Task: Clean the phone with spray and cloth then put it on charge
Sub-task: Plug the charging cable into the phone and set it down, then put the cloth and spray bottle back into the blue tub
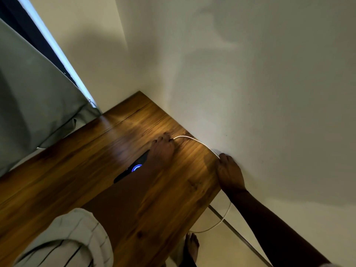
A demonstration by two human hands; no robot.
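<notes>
A dark phone (128, 171) lies flat on the wooden table (81, 170), its screen showing a glowing blue ring. My left hand (162, 149) rests over the phone's far end, fingers pinched on the tip of the white charging cable (189, 138). The cable arcs from there to the table's right edge by the wall. My right hand (229, 171) presses that cable against the table edge, and the cable hangs on below in a loop (219, 222) toward the floor. No spray or cloth is in view.
The table stands in a corner against a pale wall (250, 74). A grey-green curtain (32, 105) hangs at the left beside a bright window strip. My bare foot (191, 247) stands on the floor below the table's edge, near a metal table leg (240, 237).
</notes>
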